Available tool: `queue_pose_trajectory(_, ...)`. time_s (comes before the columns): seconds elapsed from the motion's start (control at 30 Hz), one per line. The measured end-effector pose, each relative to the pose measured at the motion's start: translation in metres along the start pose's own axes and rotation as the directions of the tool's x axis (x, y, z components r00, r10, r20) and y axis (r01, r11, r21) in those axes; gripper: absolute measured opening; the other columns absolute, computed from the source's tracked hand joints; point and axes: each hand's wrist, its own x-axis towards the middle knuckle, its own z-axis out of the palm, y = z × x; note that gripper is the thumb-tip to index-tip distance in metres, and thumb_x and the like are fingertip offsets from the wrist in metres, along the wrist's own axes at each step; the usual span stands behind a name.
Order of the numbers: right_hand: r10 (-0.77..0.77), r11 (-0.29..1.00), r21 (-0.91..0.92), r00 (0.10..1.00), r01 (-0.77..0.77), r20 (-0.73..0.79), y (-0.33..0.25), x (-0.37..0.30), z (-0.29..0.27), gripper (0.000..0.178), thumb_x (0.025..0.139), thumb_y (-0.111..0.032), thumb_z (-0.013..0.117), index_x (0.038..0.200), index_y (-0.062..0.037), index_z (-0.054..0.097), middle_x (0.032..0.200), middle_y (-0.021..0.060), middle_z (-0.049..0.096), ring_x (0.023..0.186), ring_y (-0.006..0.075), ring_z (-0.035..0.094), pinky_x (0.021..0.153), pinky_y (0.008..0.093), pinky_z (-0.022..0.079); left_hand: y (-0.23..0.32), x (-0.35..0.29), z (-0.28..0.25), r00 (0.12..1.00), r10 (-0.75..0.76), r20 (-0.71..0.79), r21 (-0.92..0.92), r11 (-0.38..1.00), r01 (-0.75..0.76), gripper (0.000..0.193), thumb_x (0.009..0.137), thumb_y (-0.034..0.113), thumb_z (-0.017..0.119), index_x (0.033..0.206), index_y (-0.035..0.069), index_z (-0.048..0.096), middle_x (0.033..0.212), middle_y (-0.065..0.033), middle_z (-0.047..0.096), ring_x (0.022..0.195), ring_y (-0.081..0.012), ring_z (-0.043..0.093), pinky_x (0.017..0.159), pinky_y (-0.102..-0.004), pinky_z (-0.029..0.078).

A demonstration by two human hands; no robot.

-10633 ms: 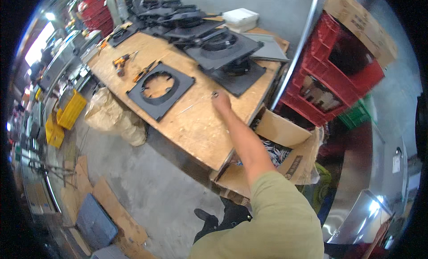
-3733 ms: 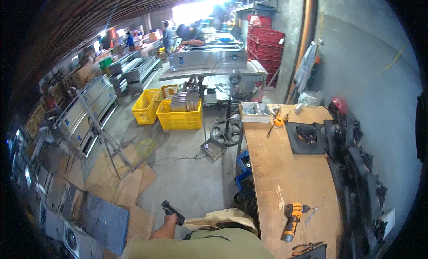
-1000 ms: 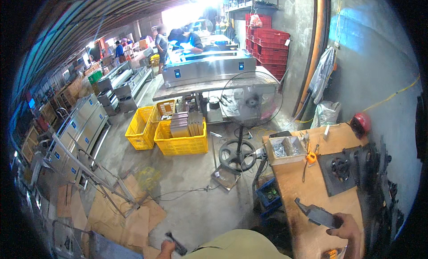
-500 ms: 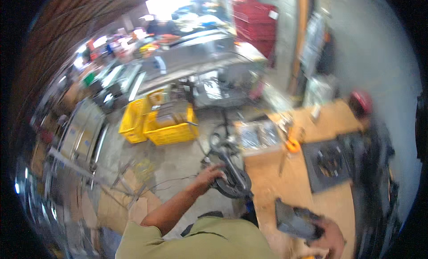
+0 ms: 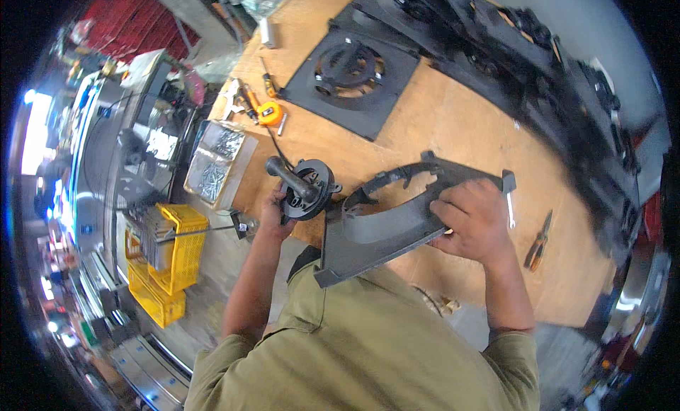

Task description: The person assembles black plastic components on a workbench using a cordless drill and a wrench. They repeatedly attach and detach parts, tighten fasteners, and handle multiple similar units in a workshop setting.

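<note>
My left hand (image 5: 272,214) is closed round the edge of a round black fitting (image 5: 319,176) with a thick curved tube on its face and a dark cable at its top. Close to its right, my right hand (image 5: 471,220) grips a square black frame (image 5: 386,237) with a large round opening, holding it tilted in front of my chest. The fingers are on the upper side near one edge; the thumb is below. Fitting and frame are close together; whether they touch I cannot tell. Another square black frame (image 5: 347,85) with a round centre lies flat on the bench.
On the wooden workbench (image 5: 467,128) are an orange tape measure (image 5: 269,113), a screwdriver (image 5: 268,78), a box of screws (image 5: 216,160), a wrench (image 5: 510,209) and pliers (image 5: 540,242). Several black frames (image 5: 489,64) are piled along the far right. Yellow crates (image 5: 180,248) stand on the floor at left.
My view has turned right toward the bench. The right hand has raised the black frame off the bench and moved it nearer the left hand, which now holds the round fitting at the bench edge.
</note>
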Motion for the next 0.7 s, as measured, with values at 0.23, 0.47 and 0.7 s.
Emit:
queue_pose_trajectory(0.23,0.093,0.996,0.003,0.995,-0.093,-0.021,0.001,-0.020,0.002,0.045,0.045,-0.032,0.080,0.083,-0.0136,0.065,0.083,0.0015,0.060,0.074,0.0219,0.057,0.065,0.0369,0.042,0.023,0.017,-0.004,0.971,0.239,0.021,0.728,0.662,-0.178,0.047,0.095,0.029,0.055,0.134,0.003,0.052,0.108,-0.0055,0.063,0.101,-0.0240,0.063,0.090,-0.0359,0.049)
queue_pose_trajectory(0.47,0.069,0.977,-0.177,0.967,-0.115,-0.246,-0.012,-0.013,0.000,0.047,0.048,-0.034,0.083,0.088,-0.0142,0.067,0.085,0.0037,0.060,0.078,0.0250,0.057,0.074,0.0383,0.045,0.053,0.009,0.034,0.907,0.415,0.071,0.987,-0.161,-0.003,0.058,0.088,0.050,0.064,0.112,-0.003,0.064,0.099,-0.0256,0.067,0.098,-0.0377,0.066,0.083,-0.0433,0.050)
queue_pose_trajectory(0.7,0.520,0.820,0.022,0.729,-0.571,-0.444,-0.051,-0.053,0.035,0.052,0.055,-0.034,0.090,0.093,-0.0097,0.065,0.085,0.0076,0.056,0.081,0.0254,0.054,0.074,0.0366,0.045,0.024,0.015,0.047,0.872,0.487,0.048,0.990,-0.139,0.023,0.061,0.075,0.048,0.077,0.102,-0.002,0.056,0.096,-0.0250,0.068,0.093,-0.0410,0.067,0.082,-0.0490,0.051)
